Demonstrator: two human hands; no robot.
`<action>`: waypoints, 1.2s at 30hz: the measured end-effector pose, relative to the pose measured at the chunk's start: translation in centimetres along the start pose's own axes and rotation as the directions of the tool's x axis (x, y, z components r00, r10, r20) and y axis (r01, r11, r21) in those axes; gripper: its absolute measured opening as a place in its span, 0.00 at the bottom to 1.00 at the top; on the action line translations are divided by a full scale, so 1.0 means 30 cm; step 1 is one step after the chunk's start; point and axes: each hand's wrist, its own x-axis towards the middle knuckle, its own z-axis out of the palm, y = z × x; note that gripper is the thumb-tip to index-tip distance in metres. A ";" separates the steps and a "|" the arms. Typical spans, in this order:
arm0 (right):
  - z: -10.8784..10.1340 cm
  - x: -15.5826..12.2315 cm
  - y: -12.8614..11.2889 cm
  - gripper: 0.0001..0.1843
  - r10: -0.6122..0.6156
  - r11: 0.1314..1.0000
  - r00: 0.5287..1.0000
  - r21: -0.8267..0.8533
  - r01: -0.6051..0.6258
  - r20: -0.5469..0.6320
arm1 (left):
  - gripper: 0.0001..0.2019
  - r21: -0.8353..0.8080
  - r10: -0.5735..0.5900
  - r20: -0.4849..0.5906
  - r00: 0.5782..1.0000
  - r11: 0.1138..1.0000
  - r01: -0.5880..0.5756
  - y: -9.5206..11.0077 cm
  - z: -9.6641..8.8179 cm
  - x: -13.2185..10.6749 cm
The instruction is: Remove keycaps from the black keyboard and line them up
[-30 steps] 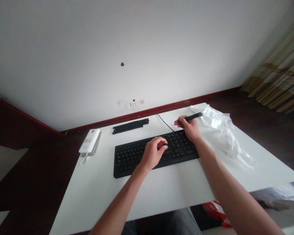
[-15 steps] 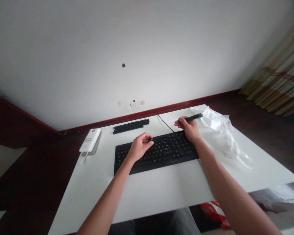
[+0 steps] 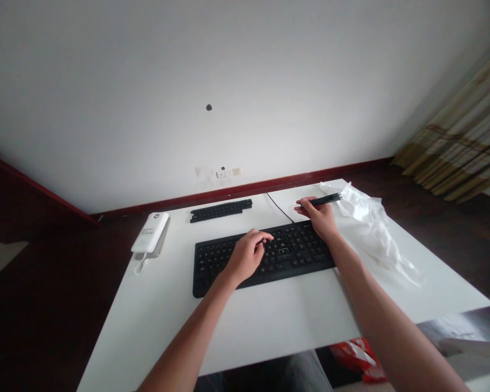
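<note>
A black keyboard (image 3: 298, 250) lies on the white table, and a patch right of its middle looks different from the keys around it. Over its middle, my left hand (image 3: 249, 253) is closed, thumb and index finger near the keys with a small dark piece, apparently a keycap, mostly hidden between them. Above the keyboard's right end, my right hand (image 3: 316, 215) grips a slim black tool (image 3: 327, 199) with a split end pointing right. A clear tip (image 3: 294, 208) sticks out left of those fingers.
A black strip of keys (image 3: 220, 210) lies behind the keyboard, with a cable (image 3: 280, 207) to its right. A white power bank (image 3: 151, 232) with a short cord sits at left. Crumpled clear plastic (image 3: 367, 223) covers part of the right side. A red bag (image 3: 357, 359) shows below the table edge.
My left hand has moved right and down onto the keys, its small dark piece now mostly hidden. My right hand keeps its hold on the black tool, almost still.
</note>
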 end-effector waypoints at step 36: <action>-0.002 -0.384 -0.147 0.16 0.047 0.846 0.966 -0.524 0.096 0.254 | 0.12 0.566 0.120 0.167 0.979 0.801 -0.195 0.035 0.055 -0.036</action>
